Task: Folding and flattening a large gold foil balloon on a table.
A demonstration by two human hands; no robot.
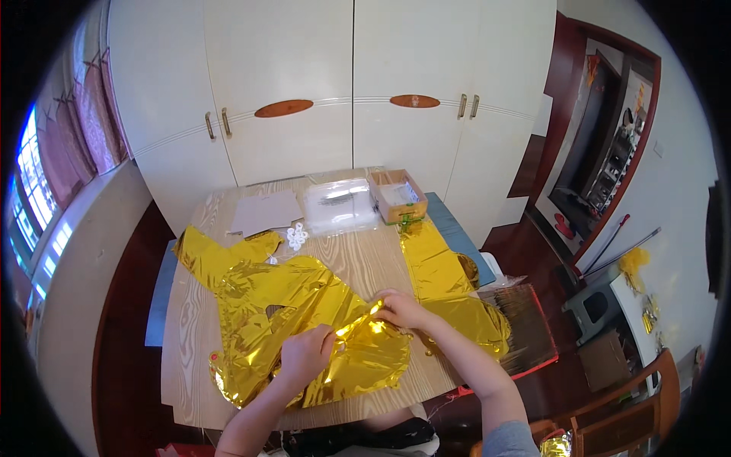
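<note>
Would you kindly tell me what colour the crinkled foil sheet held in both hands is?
The foil sheet is shiny gold, seen clearly in the head view.

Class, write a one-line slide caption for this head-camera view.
Both hands, left hand and right hand, pinch a gold foil balloon on a wooden table.

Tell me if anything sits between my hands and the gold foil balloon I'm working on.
Nothing visible does. Both hands are already on the gold foil balloon: the left hand presses on its crinkled surface, and the right hand pinches a raised fold of foil. No other thing lies between them.
</note>
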